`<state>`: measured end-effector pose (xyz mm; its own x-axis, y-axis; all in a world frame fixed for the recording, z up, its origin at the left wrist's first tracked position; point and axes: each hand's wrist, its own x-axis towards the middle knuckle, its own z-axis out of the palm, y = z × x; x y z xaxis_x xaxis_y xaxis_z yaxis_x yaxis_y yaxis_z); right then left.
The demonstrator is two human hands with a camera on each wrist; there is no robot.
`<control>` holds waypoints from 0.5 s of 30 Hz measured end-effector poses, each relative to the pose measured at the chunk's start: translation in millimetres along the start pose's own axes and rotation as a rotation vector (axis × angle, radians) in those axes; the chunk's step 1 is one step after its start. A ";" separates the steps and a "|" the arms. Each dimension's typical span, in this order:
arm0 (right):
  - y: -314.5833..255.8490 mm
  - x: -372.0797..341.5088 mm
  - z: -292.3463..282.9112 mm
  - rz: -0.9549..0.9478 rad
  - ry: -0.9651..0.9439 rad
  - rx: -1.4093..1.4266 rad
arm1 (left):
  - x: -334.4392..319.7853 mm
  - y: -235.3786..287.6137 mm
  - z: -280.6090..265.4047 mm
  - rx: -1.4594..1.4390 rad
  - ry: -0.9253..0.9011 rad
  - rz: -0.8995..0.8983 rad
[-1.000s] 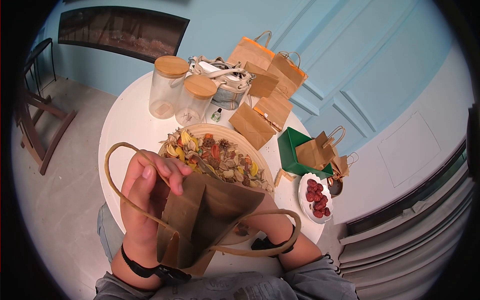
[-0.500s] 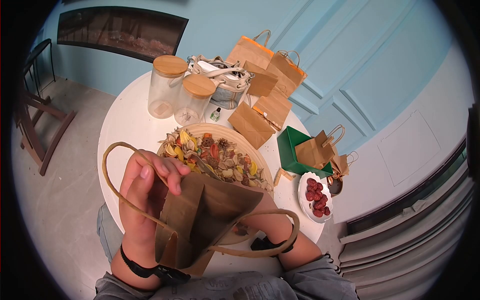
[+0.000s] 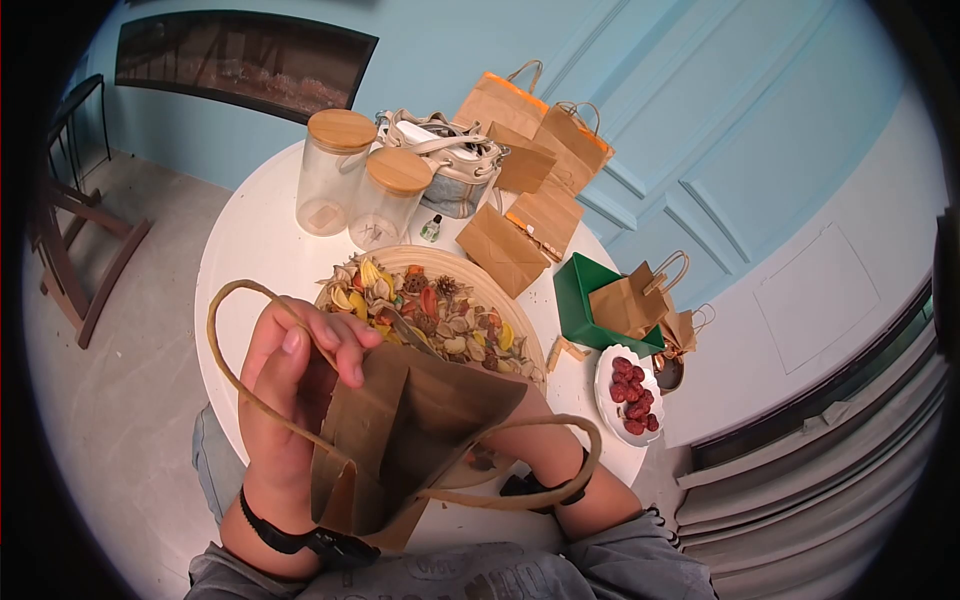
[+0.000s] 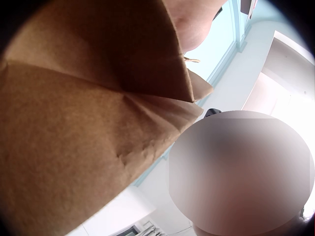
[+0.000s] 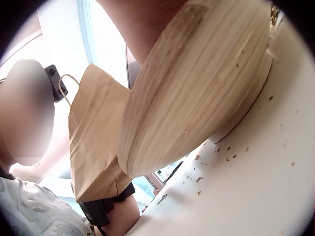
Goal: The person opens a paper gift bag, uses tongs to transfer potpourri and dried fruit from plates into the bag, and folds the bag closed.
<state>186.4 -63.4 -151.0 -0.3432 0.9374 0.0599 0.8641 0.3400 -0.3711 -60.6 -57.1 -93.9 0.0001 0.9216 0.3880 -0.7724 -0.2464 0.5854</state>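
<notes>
My left hand (image 3: 300, 370) holds a small brown paper bag (image 3: 440, 390) by its left side, thumb and fingers at the top edge beside a rope handle. The bag's mouth gapes toward the head camera, and its second handle loops out to the right. In the right wrist view the bag (image 5: 96, 142) hangs beside a round wooden bowl (image 5: 197, 103). Dried petals and pods (image 3: 430, 310) fill this bowl in the head view. Most of my right hand (image 5: 152, 22) is out of sight, behind the bag from above; its arm reaches over the bowl's rim, and I cannot tell how its fingers lie.
Two glass jars (image 3: 325, 185) with wooden lids and a handbag (image 3: 455, 175) stand at the back of the white table (image 3: 245, 260). Several paper bags (image 3: 575, 145) lean behind. On the right are a green box (image 3: 575, 300) and a white dish (image 3: 607, 385) of red dried fruit.
The paper bag shifts very slightly and its left handle sways a little. Both arms keep nearly the same pose.
</notes>
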 end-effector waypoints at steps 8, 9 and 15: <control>-25.2 -3.6 -21.7 -0.038 0.047 -0.078 | 0.4 0.2 -2.4 0.003 -0.016 0.000; -26.8 -3.5 -23.0 -0.039 0.046 -0.079 | 0.5 0.2 -3.1 0.007 -0.023 -0.002; -28.5 -3.0 -23.9 -0.016 0.035 -0.086 | 1.2 -0.5 -5.1 0.006 -0.047 0.005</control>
<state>171.7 -74.1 -118.4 -0.3451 0.9334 0.0984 0.8877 0.3587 -0.2887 -63.4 -54.4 -97.3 0.0258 0.9053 0.4239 -0.7689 -0.2531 0.5872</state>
